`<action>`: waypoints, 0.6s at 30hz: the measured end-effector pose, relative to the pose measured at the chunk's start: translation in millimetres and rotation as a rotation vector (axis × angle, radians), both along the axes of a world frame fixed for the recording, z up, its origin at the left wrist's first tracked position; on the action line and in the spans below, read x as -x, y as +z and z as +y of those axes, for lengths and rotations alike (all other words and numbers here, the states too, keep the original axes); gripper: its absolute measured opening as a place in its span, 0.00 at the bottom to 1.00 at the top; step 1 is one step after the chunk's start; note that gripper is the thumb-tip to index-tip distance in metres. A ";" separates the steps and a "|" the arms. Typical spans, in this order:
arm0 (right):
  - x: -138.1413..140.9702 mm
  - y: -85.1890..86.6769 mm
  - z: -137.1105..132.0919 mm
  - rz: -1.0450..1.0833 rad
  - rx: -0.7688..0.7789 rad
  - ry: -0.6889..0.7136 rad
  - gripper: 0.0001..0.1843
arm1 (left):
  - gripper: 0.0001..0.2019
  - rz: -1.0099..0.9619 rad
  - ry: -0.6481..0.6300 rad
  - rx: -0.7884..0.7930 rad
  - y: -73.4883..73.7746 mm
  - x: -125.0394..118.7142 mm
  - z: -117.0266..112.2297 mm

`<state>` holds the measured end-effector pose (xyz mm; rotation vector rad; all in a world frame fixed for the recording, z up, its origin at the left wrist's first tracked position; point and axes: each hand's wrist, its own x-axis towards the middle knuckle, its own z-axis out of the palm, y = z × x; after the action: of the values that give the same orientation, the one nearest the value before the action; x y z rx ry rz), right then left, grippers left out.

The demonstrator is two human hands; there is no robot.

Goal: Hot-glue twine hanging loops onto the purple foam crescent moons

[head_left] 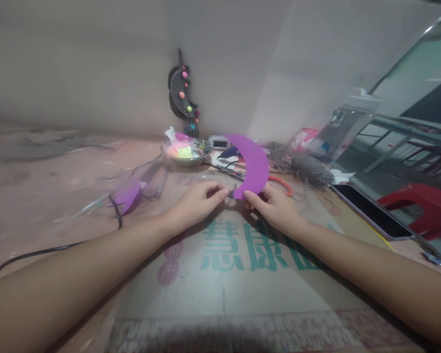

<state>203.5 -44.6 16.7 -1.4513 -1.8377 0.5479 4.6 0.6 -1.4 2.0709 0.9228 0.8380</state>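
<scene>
A flat purple crescent (256, 164), which looks like cut paper or card, stands upright above the printed board. My right hand (270, 203) pinches its lower part between thumb and fingers. At the crescent's lower tip is a short thin dark strand (231, 194) with a small loop sticking up. My left hand (202, 202) pinches this strand, its thumb and index fingertip pressed together. Whether the strand is fixed to the crescent I cannot tell. Orange-handled scissors (282, 185) lie just behind my right hand, partly hidden.
A metal bowl (186, 159) holds bright packets. A decorated grey crescent (180, 93) leans on the wall. Grey yarn (310, 169), a phone (373, 211) and a clear container (338, 130) are at the right. Purple scraps (129, 197) and a black cable (40, 250) lie left.
</scene>
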 end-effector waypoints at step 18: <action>-3.0 -2.1 1.1 0.097 0.069 0.040 0.19 | 0.14 0.052 0.008 -0.487 2.7 3.3 -5.8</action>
<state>206.5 -43.5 14.6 -1.4107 -1.7905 0.6960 1.3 -5.2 1.3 2.5126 0.8106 1.1021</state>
